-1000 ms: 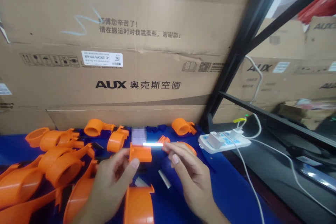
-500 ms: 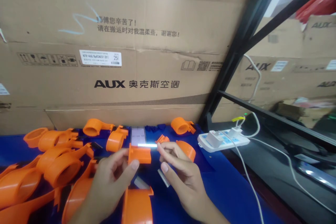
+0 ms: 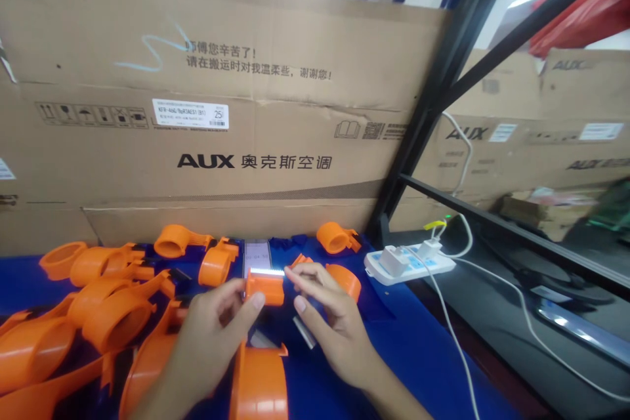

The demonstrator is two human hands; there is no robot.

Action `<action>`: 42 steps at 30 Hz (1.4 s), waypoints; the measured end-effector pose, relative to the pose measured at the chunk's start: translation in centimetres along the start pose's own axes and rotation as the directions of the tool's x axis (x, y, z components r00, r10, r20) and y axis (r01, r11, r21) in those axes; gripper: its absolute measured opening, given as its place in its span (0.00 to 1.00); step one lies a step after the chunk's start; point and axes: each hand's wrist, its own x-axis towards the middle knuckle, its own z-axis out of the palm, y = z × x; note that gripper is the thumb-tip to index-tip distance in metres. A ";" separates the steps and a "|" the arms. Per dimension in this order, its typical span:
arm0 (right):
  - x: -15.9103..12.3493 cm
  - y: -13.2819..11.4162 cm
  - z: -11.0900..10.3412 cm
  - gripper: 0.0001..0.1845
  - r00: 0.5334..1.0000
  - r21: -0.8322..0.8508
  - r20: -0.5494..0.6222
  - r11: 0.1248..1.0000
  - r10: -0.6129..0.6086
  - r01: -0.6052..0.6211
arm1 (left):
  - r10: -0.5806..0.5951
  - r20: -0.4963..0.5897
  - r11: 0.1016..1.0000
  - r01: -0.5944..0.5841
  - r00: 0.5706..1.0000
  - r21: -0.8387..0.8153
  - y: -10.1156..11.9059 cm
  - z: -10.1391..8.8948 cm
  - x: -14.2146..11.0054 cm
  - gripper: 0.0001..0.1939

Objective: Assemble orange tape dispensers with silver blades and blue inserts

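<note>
My left hand (image 3: 216,325) pinches a small orange plastic piece (image 3: 266,291), thumb in front and fingers behind. Along the piece's top edge lies a bright serrated metal blade (image 3: 266,272), teeth upward. The curled fingers of my right hand (image 3: 332,325) are at the blade's right end; the exact grip is partly hidden. Below the right thumb shows a grey metal strip (image 3: 304,333); whether it is held or lying on the table I cannot tell. An orange tape dispenser (image 3: 260,380) stands on the blue tabletop just below both hands.
Several more orange tape dispensers (image 3: 121,315) crowd the left side. Another dispenser (image 3: 337,237) sits at the back. A phone-like screen (image 3: 257,254) is behind my hands. To the right are a white power strip (image 3: 408,264) with cables and a black metal frame (image 3: 418,138). A large cardboard box (image 3: 246,111) stands behind.
The serrated blade has shifted left onto the orange piece, with my right hand moving left alongside it. My left hand still holds the piece. The camera view has shifted slightly.
</note>
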 end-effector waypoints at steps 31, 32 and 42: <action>13.1 9.3 1.8 0.19 0.746 -0.934 0.305 0.341 0.592 0.112 | 0.029 -0.153 0.998 -0.037 0.988 -0.047 1.2 -0.6 0.6 0.20; 13.1 9.2 1.8 0.19 0.743 -0.929 0.319 0.351 0.589 0.121 | 0.035 -0.157 0.997 -0.044 0.987 -0.056 1.2 -0.6 0.6 0.20; 12.5 5.9 1.3 0.14 0.799 -0.879 0.384 0.447 0.462 0.165 | 0.001 -0.127 0.987 -0.022 0.992 -0.160 0.8 -1.6 0.9 0.21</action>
